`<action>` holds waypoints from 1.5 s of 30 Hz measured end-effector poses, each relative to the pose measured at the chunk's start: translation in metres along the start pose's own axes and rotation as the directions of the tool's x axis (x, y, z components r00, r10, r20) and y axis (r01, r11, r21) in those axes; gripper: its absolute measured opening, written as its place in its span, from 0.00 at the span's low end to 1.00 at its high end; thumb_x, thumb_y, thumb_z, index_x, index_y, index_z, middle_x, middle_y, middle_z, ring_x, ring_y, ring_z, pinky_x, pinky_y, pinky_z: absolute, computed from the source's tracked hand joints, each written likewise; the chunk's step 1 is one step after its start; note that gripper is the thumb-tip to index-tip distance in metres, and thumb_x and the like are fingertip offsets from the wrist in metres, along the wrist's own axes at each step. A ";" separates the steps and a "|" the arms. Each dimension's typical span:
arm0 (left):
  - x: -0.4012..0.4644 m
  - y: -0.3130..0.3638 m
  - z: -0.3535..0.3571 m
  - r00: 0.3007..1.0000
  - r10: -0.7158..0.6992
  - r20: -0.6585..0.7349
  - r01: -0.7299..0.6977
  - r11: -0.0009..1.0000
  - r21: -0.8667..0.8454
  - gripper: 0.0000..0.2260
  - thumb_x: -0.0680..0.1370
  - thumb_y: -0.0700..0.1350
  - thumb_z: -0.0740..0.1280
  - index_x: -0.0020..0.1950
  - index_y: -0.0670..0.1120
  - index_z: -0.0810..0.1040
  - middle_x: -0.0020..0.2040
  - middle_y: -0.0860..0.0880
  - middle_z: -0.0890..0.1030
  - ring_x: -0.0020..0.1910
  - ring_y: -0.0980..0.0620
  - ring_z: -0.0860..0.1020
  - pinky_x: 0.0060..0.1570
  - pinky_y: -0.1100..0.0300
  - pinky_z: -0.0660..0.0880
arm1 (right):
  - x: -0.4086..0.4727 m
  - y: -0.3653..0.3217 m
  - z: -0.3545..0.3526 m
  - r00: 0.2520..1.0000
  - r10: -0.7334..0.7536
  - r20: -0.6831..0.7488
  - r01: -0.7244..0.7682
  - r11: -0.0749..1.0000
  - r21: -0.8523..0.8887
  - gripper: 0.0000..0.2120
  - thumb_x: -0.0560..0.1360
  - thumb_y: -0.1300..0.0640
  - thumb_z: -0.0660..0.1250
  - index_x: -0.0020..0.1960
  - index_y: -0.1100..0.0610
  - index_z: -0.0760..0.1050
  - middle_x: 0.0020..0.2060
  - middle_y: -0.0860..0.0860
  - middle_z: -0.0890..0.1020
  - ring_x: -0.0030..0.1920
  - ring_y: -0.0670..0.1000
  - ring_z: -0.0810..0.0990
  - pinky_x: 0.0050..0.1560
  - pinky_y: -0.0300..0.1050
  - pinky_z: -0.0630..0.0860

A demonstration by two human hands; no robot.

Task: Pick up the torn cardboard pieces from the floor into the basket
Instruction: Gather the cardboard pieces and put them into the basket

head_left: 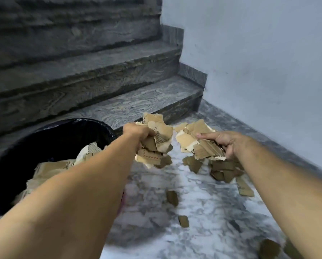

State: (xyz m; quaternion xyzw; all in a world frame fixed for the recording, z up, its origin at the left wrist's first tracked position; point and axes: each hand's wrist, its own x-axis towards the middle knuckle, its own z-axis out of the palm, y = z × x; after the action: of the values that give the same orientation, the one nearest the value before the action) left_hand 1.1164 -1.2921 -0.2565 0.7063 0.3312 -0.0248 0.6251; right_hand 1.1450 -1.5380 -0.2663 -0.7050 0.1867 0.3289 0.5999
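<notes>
Tan-brown cardboard pieces (203,146) in the right hand (225,143); black-lined basket (107,129) left; grey-white marbled floor (203,212) below.

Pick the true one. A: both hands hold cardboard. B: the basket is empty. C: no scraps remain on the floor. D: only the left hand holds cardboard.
A: the left hand and right hand each grip a bunch of cardboard, while the basket already holds pieces.

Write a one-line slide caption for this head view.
Left hand and right hand each grip torn cardboard pieces beside the black-lined basket; scraps remain on the floor.
</notes>
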 end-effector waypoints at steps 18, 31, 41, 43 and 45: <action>-0.032 -0.004 -0.249 0.956 0.015 -0.292 -0.004 0.999 0.039 0.06 0.69 0.34 0.69 0.45 0.38 0.77 0.36 0.40 0.76 0.28 0.44 0.75 0.30 0.60 0.73 | -0.060 -0.065 0.260 0.965 -0.153 0.214 0.182 0.976 -0.122 0.13 0.69 0.56 0.77 0.46 0.64 0.78 0.32 0.57 0.85 0.30 0.53 0.84 0.45 0.53 0.81; 0.012 -0.080 -0.290 0.989 -0.100 -0.105 0.136 0.892 0.431 0.17 0.70 0.41 0.75 0.55 0.36 0.77 0.56 0.38 0.78 0.54 0.40 0.78 0.45 0.54 0.74 | -0.004 -0.029 0.325 0.949 -0.310 -0.058 0.267 0.886 -0.380 0.24 0.65 0.53 0.80 0.54 0.64 0.76 0.47 0.57 0.83 0.49 0.56 0.84 0.50 0.53 0.82; 0.024 -0.031 -0.223 0.996 0.084 0.023 -0.086 0.937 0.340 0.06 0.73 0.40 0.72 0.45 0.38 0.78 0.42 0.41 0.79 0.39 0.46 0.79 0.41 0.52 0.79 | -0.009 -0.057 0.240 0.966 -0.256 -0.025 0.231 0.907 -0.351 0.07 0.75 0.59 0.72 0.42 0.60 0.76 0.37 0.55 0.78 0.37 0.51 0.79 0.49 0.57 0.82; 0.022 -0.019 -0.194 0.991 0.113 0.074 -0.131 0.937 0.325 0.08 0.74 0.39 0.72 0.49 0.37 0.78 0.41 0.39 0.79 0.36 0.45 0.79 0.38 0.54 0.79 | -0.005 -0.055 0.213 0.969 -0.246 -0.032 0.221 0.912 -0.346 0.08 0.75 0.58 0.72 0.44 0.61 0.76 0.38 0.55 0.79 0.39 0.52 0.80 0.49 0.57 0.82; 0.017 -0.009 -0.160 0.982 0.138 0.131 -0.173 0.933 0.314 0.08 0.74 0.38 0.71 0.50 0.36 0.77 0.38 0.40 0.79 0.30 0.47 0.79 0.32 0.56 0.78 | 0.001 -0.048 0.180 0.971 -0.232 -0.049 0.203 0.919 -0.338 0.07 0.76 0.57 0.71 0.48 0.60 0.77 0.39 0.54 0.79 0.40 0.52 0.80 0.50 0.55 0.82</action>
State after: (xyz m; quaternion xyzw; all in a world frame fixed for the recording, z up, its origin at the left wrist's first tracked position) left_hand 1.0648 -1.1402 -0.2369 0.8211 0.2316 -0.0672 0.5173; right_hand 1.1346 -1.3532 -0.2437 -0.8257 0.0756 0.2553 0.4974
